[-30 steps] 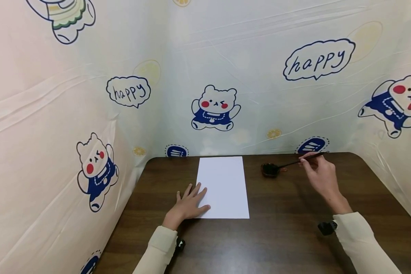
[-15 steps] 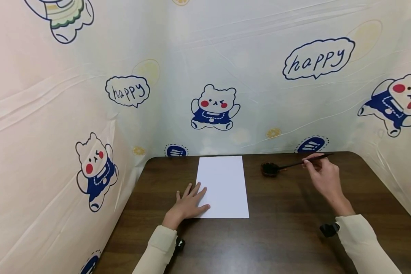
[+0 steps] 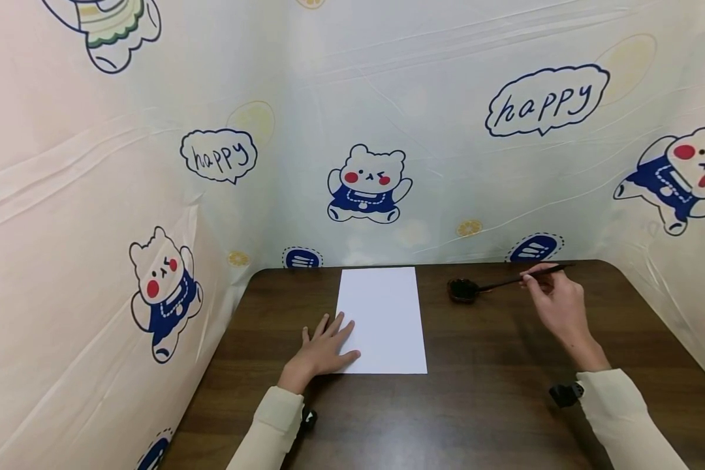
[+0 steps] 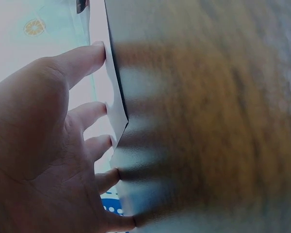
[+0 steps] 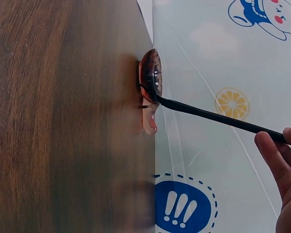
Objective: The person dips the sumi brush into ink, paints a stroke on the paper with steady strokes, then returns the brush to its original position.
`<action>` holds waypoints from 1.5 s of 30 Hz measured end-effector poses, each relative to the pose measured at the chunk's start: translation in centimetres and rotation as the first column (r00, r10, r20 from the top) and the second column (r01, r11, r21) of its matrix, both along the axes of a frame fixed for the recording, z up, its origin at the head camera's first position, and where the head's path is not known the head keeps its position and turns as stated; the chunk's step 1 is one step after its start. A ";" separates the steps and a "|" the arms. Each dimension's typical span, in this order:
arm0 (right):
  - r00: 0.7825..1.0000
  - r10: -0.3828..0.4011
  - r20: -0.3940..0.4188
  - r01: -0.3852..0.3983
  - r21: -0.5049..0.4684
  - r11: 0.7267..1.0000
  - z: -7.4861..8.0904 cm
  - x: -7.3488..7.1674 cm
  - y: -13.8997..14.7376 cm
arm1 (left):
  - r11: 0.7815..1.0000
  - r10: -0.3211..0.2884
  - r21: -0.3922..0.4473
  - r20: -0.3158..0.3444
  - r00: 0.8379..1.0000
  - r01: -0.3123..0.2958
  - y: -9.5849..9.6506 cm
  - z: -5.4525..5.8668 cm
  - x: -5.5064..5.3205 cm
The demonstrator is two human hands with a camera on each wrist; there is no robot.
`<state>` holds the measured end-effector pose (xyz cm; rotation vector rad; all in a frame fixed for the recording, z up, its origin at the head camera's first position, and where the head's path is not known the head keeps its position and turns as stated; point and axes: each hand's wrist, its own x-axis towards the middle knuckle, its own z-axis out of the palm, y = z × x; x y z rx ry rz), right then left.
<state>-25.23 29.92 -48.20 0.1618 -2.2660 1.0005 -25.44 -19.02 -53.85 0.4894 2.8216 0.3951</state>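
A blank white sheet of paper [image 3: 388, 320] lies on the table. My left hand [image 3: 319, 356] rests with spread fingers on its left edge, thumb and some fingertips on the paper, the outer ones on the wood. Right of the sheet stands a small translucent reddish-brown dish [image 5: 149, 121] with dark ink inside. My right hand [image 3: 564, 310] pinches a thin black brush [image 5: 213, 116] by its handle, slanting up to the right. The brush's lower end is at the dish, its tip hidden there.
The brown wooden table [image 3: 476, 418] ends at the back against a pale curtain [image 3: 435, 130] printed with bears and speech bubbles, which also hangs along both sides. Dark wrist cameras sit at both cuffs.
My right hand has shifted slightly to the right along with the brush handle, the lower end staying at the dish. The left hand and paper have not moved.
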 end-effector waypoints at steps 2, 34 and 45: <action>1.000 -0.001 0.000 0.001 0.000 1.000 0.0 0.0 0.0 | 1.000 0.001 -0.003 0.003 1.000 -0.001 0.0 0.0 0.0; 0.998 -0.016 -0.061 0.014 -0.036 0.999 1.2 0.5 0.2 | 0.999 -0.014 0.031 0.004 1.000 0.014 0.0 0.4 0.2; 0.997 -0.029 -0.074 0.024 -0.063 0.998 1.0 -0.2 -0.3 | 0.999 -0.011 0.041 0.005 1.000 0.010 -0.1 -0.2 -0.1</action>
